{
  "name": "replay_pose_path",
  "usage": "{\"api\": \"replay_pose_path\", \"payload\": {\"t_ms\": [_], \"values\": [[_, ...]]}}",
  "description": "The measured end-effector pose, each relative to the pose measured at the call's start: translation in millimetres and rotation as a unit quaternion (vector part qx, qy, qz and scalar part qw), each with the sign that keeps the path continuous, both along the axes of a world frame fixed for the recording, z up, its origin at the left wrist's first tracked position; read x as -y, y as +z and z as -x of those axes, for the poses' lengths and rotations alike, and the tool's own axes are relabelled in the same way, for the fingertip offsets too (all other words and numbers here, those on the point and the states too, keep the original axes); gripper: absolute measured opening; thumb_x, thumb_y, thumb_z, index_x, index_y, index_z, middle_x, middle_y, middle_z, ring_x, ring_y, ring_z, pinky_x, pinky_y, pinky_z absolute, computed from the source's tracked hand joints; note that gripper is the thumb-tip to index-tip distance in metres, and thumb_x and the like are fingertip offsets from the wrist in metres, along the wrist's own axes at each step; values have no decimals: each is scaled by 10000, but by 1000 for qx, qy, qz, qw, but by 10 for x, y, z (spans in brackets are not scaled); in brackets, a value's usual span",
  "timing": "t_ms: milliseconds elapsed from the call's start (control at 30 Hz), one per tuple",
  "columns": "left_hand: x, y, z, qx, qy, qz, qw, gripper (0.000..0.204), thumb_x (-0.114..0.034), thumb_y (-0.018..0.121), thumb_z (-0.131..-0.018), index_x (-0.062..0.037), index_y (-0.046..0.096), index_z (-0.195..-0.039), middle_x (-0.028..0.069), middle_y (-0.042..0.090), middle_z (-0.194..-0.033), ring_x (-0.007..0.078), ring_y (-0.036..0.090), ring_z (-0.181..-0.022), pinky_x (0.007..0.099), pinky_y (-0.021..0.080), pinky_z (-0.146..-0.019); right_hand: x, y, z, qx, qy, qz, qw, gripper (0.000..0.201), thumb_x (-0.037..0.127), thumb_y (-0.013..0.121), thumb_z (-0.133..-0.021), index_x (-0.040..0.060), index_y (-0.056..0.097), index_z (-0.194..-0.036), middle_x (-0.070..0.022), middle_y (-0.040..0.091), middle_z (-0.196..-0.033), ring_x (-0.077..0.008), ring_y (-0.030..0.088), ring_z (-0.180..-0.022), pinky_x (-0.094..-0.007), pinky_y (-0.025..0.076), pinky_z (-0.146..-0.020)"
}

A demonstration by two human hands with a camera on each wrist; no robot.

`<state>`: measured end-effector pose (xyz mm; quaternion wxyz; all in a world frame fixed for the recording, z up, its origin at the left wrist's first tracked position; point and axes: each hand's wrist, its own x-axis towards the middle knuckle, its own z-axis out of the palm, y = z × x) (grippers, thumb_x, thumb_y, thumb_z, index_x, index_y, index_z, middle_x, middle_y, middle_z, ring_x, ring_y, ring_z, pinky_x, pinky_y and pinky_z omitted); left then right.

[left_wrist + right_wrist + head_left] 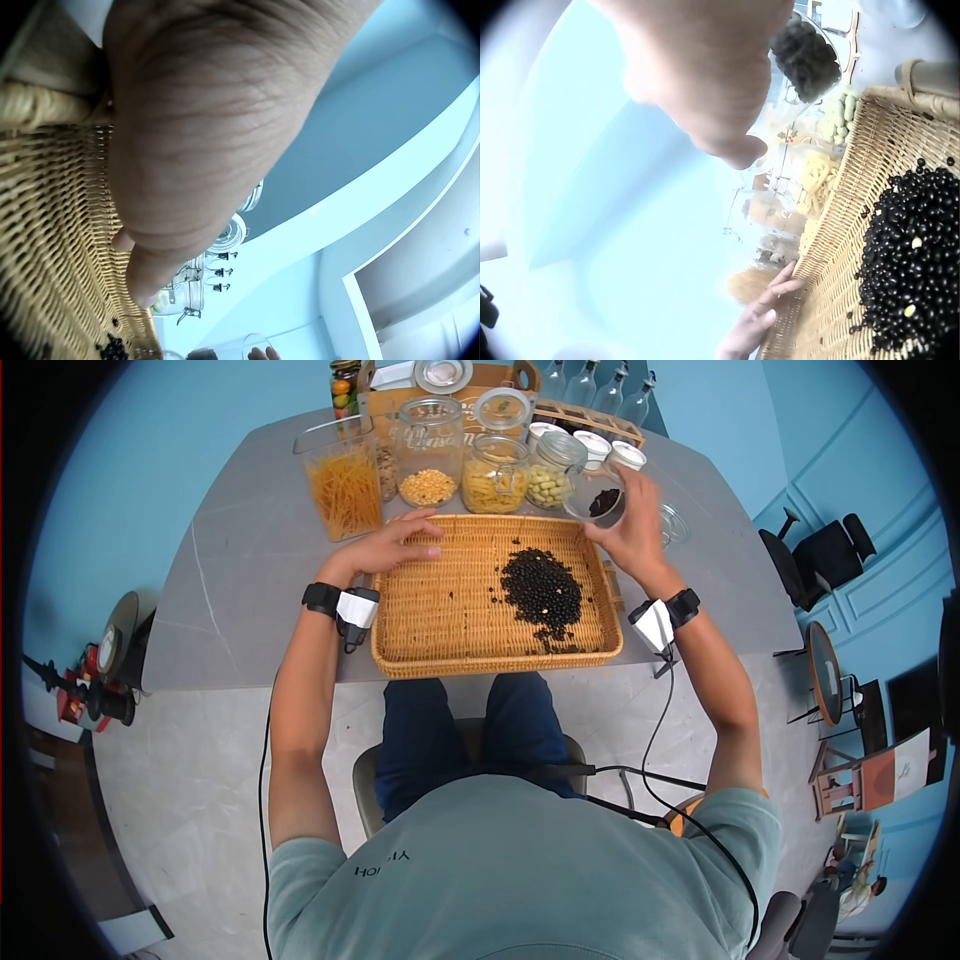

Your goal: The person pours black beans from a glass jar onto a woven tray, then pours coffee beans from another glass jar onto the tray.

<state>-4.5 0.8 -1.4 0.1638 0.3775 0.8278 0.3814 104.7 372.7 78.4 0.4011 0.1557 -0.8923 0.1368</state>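
Black beans [541, 590] lie heaped in the wicker tray [440, 610] on the table [250, 570], just below the right hand [630, 530], which grips a small glass jar [603, 503] holding more of them. The left hand [385, 547] rests on the tray's far rim, fingers straight. Beyond both hands stand jars of pasta [493, 475], corn [428, 455] and spaghetti [343, 478]. Only the right wrist view shows pale bits [916, 242] among the heap.
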Motion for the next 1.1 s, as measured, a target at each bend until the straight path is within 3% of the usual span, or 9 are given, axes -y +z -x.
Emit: {"api": "replay_pose_path", "payload": {"t_ms": [367, 567, 1100], "values": [[-3, 12, -10, 4, 2, 2, 1000, 497, -450, 660, -945, -111, 609, -1306, 130, 233, -1633, 320, 187, -1516, 447, 195, -1217, 64, -75, -135, 58, 68, -217, 972, 833, 15, 758, -621, 57, 442, -1391, -160, 490, -1316, -374, 498, -1189, -440, 460, -1022], [7, 7, -2, -11, -5, 8, 1000, 440, -399, 635, -970, -131, 598, -1316, 121, 241, -1632, 308, 190, -1518, 476, 200, -1218, 116, -137, -145, 78, 91, -276, 954, 809, 9, 734, -662, 63, 432, -1410, -161, 477, -1341, -377, 488, -1227, -452, 452, -1040], [8, 1, -14, -11, 13, 20, 1000, 432, -376, 638, -975, -136, 592, -1332, 111, 235, -1638, 301, 182, -1521, 460, 208, -1216, 532, -217, -26, 88, 158, -245, 952, 782, 11, 714, -661, 66, 451, -1396, -157, 483, -1337, -377, 500, -1226, -454, 459, -1021]]}}
